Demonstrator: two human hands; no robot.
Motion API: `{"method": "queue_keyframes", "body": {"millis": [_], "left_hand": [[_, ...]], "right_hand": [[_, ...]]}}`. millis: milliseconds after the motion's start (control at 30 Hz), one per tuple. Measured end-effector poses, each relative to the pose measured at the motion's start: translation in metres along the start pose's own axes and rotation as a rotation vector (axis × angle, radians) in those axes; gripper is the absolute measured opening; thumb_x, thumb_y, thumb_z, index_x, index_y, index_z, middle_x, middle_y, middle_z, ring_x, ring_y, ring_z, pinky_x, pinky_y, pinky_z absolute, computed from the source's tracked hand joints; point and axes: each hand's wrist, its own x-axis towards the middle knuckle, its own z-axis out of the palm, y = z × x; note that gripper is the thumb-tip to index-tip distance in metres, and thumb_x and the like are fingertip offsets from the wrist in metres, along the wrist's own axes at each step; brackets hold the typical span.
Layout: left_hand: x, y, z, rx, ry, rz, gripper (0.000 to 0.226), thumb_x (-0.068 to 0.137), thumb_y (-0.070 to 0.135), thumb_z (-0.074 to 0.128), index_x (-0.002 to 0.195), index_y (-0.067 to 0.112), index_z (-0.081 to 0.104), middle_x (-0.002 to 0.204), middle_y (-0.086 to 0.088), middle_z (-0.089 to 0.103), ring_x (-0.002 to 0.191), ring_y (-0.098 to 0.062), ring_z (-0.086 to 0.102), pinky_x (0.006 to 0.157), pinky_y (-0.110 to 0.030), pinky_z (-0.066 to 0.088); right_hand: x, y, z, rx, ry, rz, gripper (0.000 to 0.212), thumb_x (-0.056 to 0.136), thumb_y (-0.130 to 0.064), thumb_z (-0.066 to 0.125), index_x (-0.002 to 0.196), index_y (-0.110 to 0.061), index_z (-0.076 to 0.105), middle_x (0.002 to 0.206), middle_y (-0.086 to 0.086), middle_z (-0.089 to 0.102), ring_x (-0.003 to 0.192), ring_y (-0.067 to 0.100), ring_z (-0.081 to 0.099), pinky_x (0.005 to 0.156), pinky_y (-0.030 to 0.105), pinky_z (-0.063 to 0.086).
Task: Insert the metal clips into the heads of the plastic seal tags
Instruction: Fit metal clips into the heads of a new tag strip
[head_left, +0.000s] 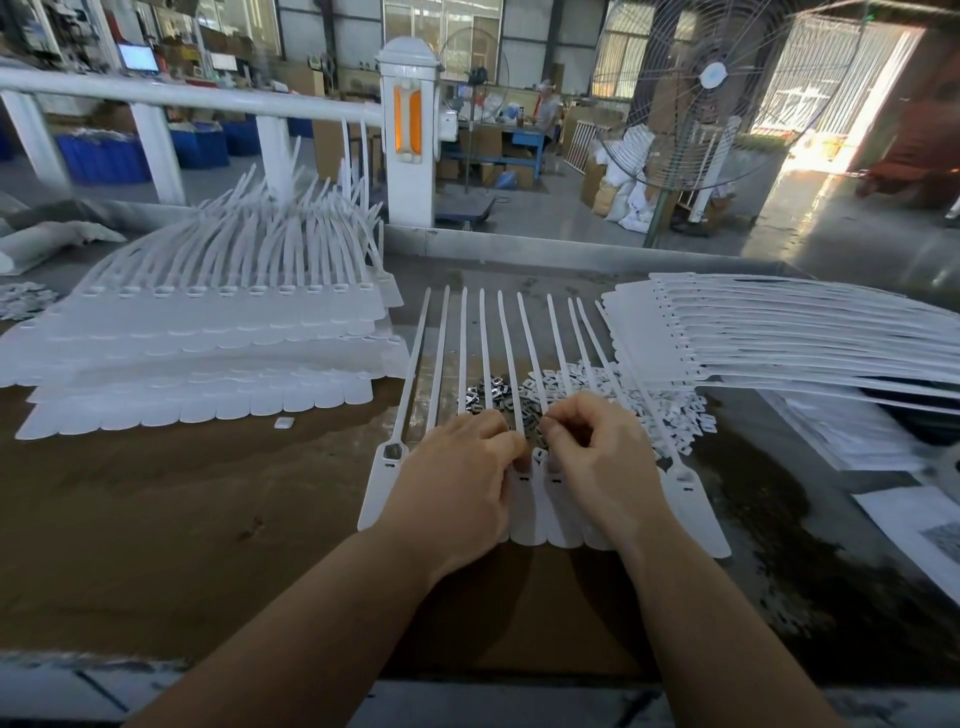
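Seal tags (537, 499) lie joined in a row; both hands, left (457, 483) and right (597, 467), curl fingertips over one middle head. Whether they pinch a clip, I cannot tell. Best seat each squarely from the metal clips (498, 397) behind.

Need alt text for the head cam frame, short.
Two bare hands, left hand and right hand, work fingertips together over the heads of a strip of white plastic seal tags on a brown workbench. A pile of metal clips lies just beyond the fingers, with stacks of tag strips at both sides.
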Motion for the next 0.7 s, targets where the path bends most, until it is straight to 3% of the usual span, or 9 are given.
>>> {"method": "queue_keyframes", "body": {"millis": [233, 700], "left_hand": [[-0.0001, 0.0002, -0.0014, -0.106, 0.066, -0.033, 0.020, 0.090, 0.011, 0.050, 0.100, 0.023, 0.061, 0.105, 0.011, 0.051, 0.103, -0.007, 0.047, 0.089, -0.022, 0.041], [-0.0002, 0.0003, -0.0019, -0.087, 0.034, -0.049, 0.028, 0.091, 0.011, 0.049, 0.105, 0.026, 0.067, 0.109, 0.012, 0.052, 0.108, -0.007, 0.045, 0.095, -0.029, 0.041]], "right_hand": [[0.0001, 0.0010, -0.0003, -0.013, -0.005, 0.004, 0.008, 0.087, -0.013, 0.061, 0.079, -0.015, 0.063, 0.073, -0.003, 0.062, 0.073, 0.015, 0.059, 0.069, 0.030, 0.049], [0.0001, 0.0012, -0.0012, -0.025, -0.007, -0.009, 0.010, 0.087, -0.012, 0.061, 0.078, -0.015, 0.061, 0.072, -0.004, 0.060, 0.073, 0.016, 0.057, 0.069, 0.030, 0.047]]}}
